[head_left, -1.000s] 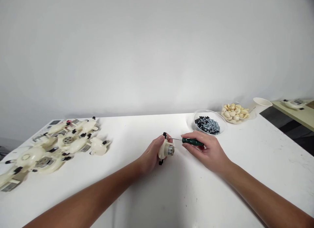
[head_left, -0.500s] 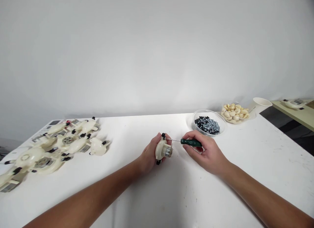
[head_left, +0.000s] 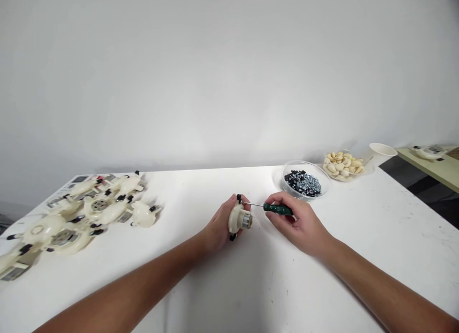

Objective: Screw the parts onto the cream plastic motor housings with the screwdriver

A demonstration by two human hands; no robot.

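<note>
On the back left corner of the desk (head_left: pixel 315 295), partly under a heap of cream units (head_left: pixel 111 209), a printed sheet (head_left: pixel 79 179) with a dark rectangle and other print too small to read. On the white cup (head_left: pixel 383 154) at the back right, a faint mark, likewise unreadable.

In the left hand (head_left: pixel 218 228), at the middle of the desk, a motor unit (head_left: pixel 234 221): rounded cream shell toward the left, silvery motor (head_left: pixel 247 221) jutting to the right, black clip (head_left: pixel 239 198) at the top end, another at the bottom. Wrapped firmly by the left fingers. Closed in the right hand's fingers, a screwdriver (head_left: pixel 278 209) with dark green handle, thin shaft pointing left at the unit's upper end; too small to tell whether touching.

Ahead of both hands, a strip of white desk up to the straight back edge, close to the wall (head_left: pixel 229 84). Between heap and left forearm, a broader stretch. Just beyond the right hand, a round clear dish (head_left: pixel 316 171) of black pieces (head_left: pixel 296 180) and silvery screws (head_left: pixel 311 184); then a container of rounded cream pieces (head_left: pixel 343 166) beside the cup. Past the slanting right edge, a pale green surface (head_left: pixel 426 166).
</note>
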